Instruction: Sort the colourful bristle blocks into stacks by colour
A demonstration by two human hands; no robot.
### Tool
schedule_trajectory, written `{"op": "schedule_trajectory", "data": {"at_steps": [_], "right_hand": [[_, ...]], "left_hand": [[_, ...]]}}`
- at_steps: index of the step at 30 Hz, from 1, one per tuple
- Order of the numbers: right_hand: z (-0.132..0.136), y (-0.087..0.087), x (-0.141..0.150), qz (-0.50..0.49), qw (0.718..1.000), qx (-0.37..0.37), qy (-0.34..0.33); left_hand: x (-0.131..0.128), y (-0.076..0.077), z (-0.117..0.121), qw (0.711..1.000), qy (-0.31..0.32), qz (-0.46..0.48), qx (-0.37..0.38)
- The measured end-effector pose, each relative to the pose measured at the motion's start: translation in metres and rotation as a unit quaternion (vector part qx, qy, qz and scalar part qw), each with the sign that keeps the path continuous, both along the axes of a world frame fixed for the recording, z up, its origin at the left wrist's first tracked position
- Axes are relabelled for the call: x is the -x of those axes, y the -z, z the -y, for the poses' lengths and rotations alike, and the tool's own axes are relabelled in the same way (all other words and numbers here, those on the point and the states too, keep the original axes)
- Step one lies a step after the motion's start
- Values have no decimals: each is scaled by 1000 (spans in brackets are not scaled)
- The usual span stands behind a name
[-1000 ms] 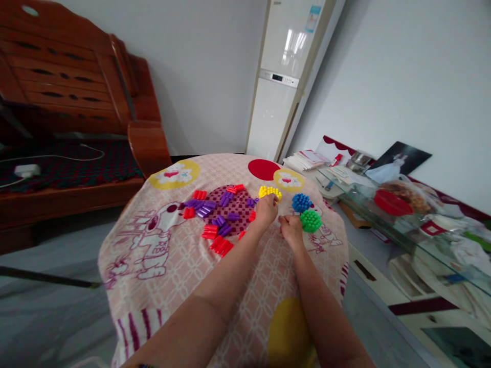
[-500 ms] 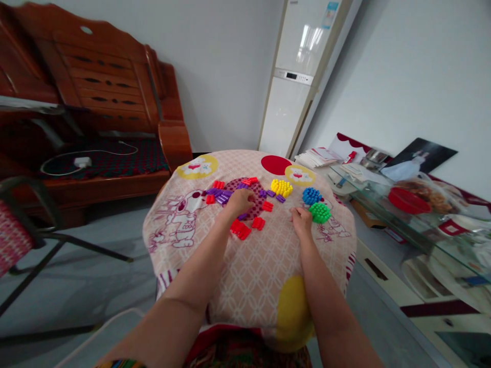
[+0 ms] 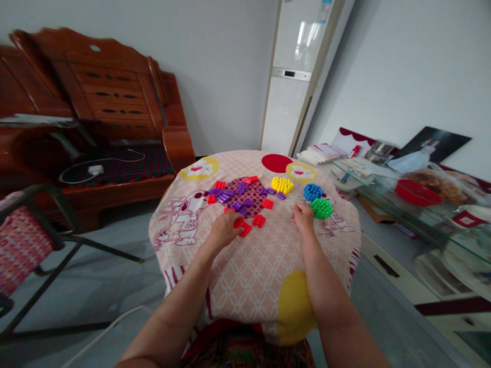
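Observation:
My left hand (image 3: pixel 224 230) is at the near side of the scattered pieces, fingers bent together against a group of red plastic pieces (image 3: pixel 244 228). Purple plastic pieces (image 3: pixel 224 196) lie in loose groups beyond it. A smaller red group (image 3: pixel 258 221) rests to its right. My right hand (image 3: pixel 303 216) lies on the cloth with its fingers curled closed; what they hold, if anything, is hidden. Right beside it stands a tight cluster of green pieces (image 3: pixel 321 208), with a blue cluster (image 3: pixel 313 192) behind. Farther left is a yellow cluster (image 3: pixel 282 185).
A patterned cloth (image 3: pixel 253 276) covers the round table. To the right stands a glass-topped cabinet (image 3: pixel 387 209) with a red bowl (image 3: pixel 418 191) and papers on it. A wooden bench (image 3: pixel 115 102), a metal-framed chair (image 3: pixel 30 230) and a tall white appliance (image 3: pixel 286 112) surround the table.
My left hand has moved back toward me and left, from over the purple pieces to the near red group. My right hand stays beside the green cluster.

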State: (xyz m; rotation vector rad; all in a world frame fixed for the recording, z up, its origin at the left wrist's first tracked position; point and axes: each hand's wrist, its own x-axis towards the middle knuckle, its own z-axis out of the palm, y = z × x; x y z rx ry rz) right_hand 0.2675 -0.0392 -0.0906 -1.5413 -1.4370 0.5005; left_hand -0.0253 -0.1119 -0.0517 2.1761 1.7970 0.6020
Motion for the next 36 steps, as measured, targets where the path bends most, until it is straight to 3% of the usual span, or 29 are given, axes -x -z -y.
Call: {"op": "schedule_trajectory", "data": {"at_steps": [4, 8, 12, 15, 19, 24, 32, 36], "right_hand": [[-1, 0, 0, -19, 1000, 10, -2], [-1, -1, 0, -30, 999, 16, -5], [4, -4, 1, -34, 999, 10, -18], [7, -6, 2, 5, 998, -43, -36], [8, -6, 2, 68, 989, -86, -97], [3, 0, 0, 117, 982, -91, -118], [1, 4, -2, 116, 989, -83, -42], [-5, 6, -7, 142, 985, -101, -9]], "left_hand": [[-12, -17, -9, 998, 12, 55, 5], [-54, -33, -29, 988, 44, 142, -46], [-109, -25, -58, 971, 75, 225, 29], [-134, -8, -74, 975, 36, 218, 33], [-142, 9, -82, 976, 24, 217, 22], [-143, 14, -77, 971, 46, 234, -6], [-151, 17, -61, 962, 123, 242, -39], [-153, 23, -58, 963, 133, 229, -40]]}}
